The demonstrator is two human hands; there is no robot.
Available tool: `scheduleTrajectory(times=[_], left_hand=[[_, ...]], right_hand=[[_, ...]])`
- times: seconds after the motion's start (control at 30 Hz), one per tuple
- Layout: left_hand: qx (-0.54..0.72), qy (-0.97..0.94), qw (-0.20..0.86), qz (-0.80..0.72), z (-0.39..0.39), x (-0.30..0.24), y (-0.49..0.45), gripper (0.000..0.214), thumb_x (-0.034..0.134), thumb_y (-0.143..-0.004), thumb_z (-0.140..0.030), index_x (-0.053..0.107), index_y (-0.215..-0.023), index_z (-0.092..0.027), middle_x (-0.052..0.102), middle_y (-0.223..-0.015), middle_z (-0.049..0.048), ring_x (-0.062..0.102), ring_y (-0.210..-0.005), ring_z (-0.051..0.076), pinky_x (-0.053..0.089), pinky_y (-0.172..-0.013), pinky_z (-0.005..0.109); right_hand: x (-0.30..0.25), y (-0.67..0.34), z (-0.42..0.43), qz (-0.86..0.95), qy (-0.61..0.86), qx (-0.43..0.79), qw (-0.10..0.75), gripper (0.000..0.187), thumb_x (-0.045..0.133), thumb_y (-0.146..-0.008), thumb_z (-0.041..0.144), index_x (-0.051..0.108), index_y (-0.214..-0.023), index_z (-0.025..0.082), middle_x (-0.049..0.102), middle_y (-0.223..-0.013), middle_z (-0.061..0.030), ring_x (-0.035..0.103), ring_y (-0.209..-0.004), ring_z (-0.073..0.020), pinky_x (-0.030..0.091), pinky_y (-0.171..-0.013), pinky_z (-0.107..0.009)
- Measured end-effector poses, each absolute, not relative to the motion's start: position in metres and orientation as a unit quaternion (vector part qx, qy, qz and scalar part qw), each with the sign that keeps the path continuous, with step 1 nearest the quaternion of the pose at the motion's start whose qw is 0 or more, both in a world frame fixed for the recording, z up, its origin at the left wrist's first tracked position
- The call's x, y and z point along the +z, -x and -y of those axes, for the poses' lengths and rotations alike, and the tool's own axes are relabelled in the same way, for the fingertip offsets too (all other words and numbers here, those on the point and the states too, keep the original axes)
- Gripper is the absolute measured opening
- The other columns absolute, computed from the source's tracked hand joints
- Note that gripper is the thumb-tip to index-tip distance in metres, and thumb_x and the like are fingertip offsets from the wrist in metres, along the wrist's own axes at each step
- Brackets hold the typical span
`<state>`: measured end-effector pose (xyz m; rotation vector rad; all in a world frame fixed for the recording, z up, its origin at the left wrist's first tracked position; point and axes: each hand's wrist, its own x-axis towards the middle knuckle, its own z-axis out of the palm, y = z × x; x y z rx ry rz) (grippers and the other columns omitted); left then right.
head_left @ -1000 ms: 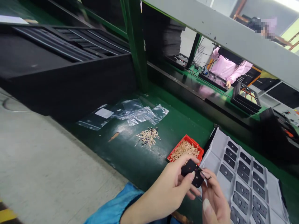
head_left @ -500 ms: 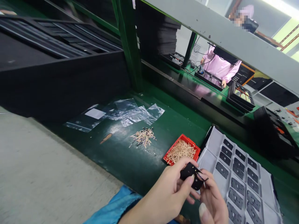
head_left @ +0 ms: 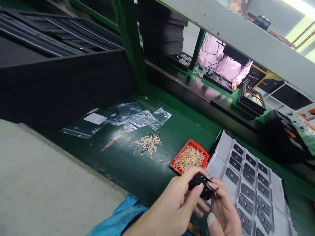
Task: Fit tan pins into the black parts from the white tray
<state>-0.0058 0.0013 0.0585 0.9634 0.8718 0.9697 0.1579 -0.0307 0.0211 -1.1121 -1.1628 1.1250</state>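
My left hand (head_left: 176,205) pinches a small black plastic part (head_left: 201,186) between thumb and fingers, low in the view above the green table edge. My right hand (head_left: 223,213) is closed against the same part from the right, with a thin dark wire-like piece (head_left: 212,187) at its fingertips. Just beyond the hands sits a red tray (head_left: 175,160) filled with thin tan strips. To the right lies a grey moulded tray (head_left: 218,164) holding several black parts in rows.
A loose heap of tan strips (head_left: 148,143) and clear plastic bags (head_left: 128,118) lie on the green bench. A big black box (head_left: 61,75) and a green post (head_left: 131,49) stand behind. Across the line, a person in a pink coat (head_left: 226,65) works at black trays.
The view has drifted right and down a little, so everything slides left in frame. Both hands keep hold of the black part with only slight finger shifts.
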Motion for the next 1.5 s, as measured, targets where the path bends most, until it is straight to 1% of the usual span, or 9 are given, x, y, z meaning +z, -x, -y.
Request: scheduleTrajectory(times=[0.2,0.3,0.4,0.6,0.8,0.9,1.07,1.3,1.5], left_hand=[[0.445,-0.396,0.7,-0.394,0.0,0.063,0.002,0.036,0.052,-0.104,-0.056,0.059,-0.116,-0.023,0.075,-0.08,0.0032,0.081,-0.071,0.022,0.064,-0.057,0.025],[0.46,-0.365,0.701,-0.405,-0.002,0.063,-0.005,0.04,0.056,-0.1,-0.06,0.062,-0.106,-0.021,0.074,-0.076,0.0021,0.079,-0.063,0.02,0.061,-0.052,0.022],[0.473,-0.355,0.685,-0.426,-0.002,0.06,-0.011,0.042,0.059,-0.098,-0.061,0.063,-0.098,-0.02,0.073,-0.076,0.0019,0.077,-0.059,0.019,0.061,-0.051,0.022],[0.467,-0.391,0.65,-0.454,0.003,0.052,-0.01,0.038,0.054,-0.102,-0.058,0.062,-0.1,-0.021,0.074,-0.076,0.0026,0.077,-0.06,0.019,0.064,-0.051,0.024],[0.481,-0.44,0.609,-0.451,0.006,0.047,-0.009,0.032,0.047,-0.108,-0.049,0.061,-0.104,-0.021,0.073,-0.08,0.0026,0.074,-0.061,0.016,0.064,-0.056,0.023],[0.483,-0.457,0.599,-0.447,0.006,0.045,-0.01,0.031,0.045,-0.11,-0.047,0.062,-0.106,-0.02,0.071,-0.076,0.0014,0.07,-0.06,0.014,0.059,-0.055,0.019],[0.478,-0.411,0.635,-0.446,0.006,0.048,-0.01,0.037,0.048,-0.108,-0.052,0.063,-0.102,-0.019,0.069,-0.07,0.0006,0.061,-0.052,0.01,0.052,-0.048,0.016],[0.494,-0.369,0.635,-0.466,0.005,0.051,-0.013,0.041,0.057,-0.103,-0.054,0.062,-0.087,-0.017,0.068,-0.068,0.0025,0.061,-0.056,0.012,0.053,-0.048,0.017],[0.539,-0.415,0.557,-0.476,0.006,0.052,-0.011,0.03,0.055,-0.106,-0.04,0.068,-0.093,-0.017,0.069,-0.07,0.0012,0.061,-0.054,0.009,0.054,-0.052,0.014]], right_hand=[[0.022,-0.158,0.037,0.494,0.485,0.462,0.554,0.045,0.073,-0.09,0.055,0.072,-0.127,0.028,0.058,-0.14,-0.0118,0.058,-0.134,-0.0296,0.05,-0.113,-0.043],[0.023,-0.156,0.04,0.503,0.503,0.439,0.549,0.046,0.076,-0.088,0.05,0.071,-0.127,0.026,0.056,-0.142,-0.0145,0.057,-0.133,-0.0334,0.054,-0.108,-0.046],[0.029,-0.152,0.042,0.532,0.519,0.406,0.532,0.046,0.076,-0.089,0.047,0.07,-0.13,0.027,0.055,-0.141,-0.0153,0.058,-0.133,-0.0334,0.057,-0.105,-0.045],[0.04,-0.146,0.044,0.559,0.532,0.376,0.514,0.047,0.077,-0.089,0.048,0.07,-0.132,0.029,0.058,-0.142,-0.0131,0.058,-0.136,-0.0323,0.055,-0.109,-0.046],[0.045,-0.141,0.046,0.54,0.549,0.38,0.511,0.041,0.078,-0.09,0.046,0.071,-0.128,0.032,0.058,-0.143,-0.0114,0.059,-0.135,-0.0297,0.062,-0.094,-0.034],[0.047,-0.14,0.045,0.541,0.551,0.37,0.516,0.039,0.077,-0.091,0.042,0.072,-0.128,0.03,0.059,-0.141,-0.0121,0.058,-0.135,-0.0296,0.062,-0.093,-0.034],[0.049,-0.14,0.042,0.565,0.558,0.33,0.511,0.036,0.076,-0.092,0.042,0.073,-0.126,0.03,0.063,-0.137,-0.0116,0.062,-0.13,-0.0306,0.057,-0.104,-0.042],[0.049,-0.14,0.04,0.621,0.57,0.271,0.466,0.031,0.063,-0.1,0.031,0.066,-0.13,0.032,0.062,-0.139,-0.0093,0.063,-0.131,-0.0257,0.061,-0.099,-0.035],[0.051,-0.134,0.037,0.65,0.559,0.232,0.46,0.03,0.061,-0.101,0.029,0.064,-0.13,0.029,0.062,-0.139,-0.0102,0.064,-0.129,-0.024,0.063,-0.092,-0.031]])
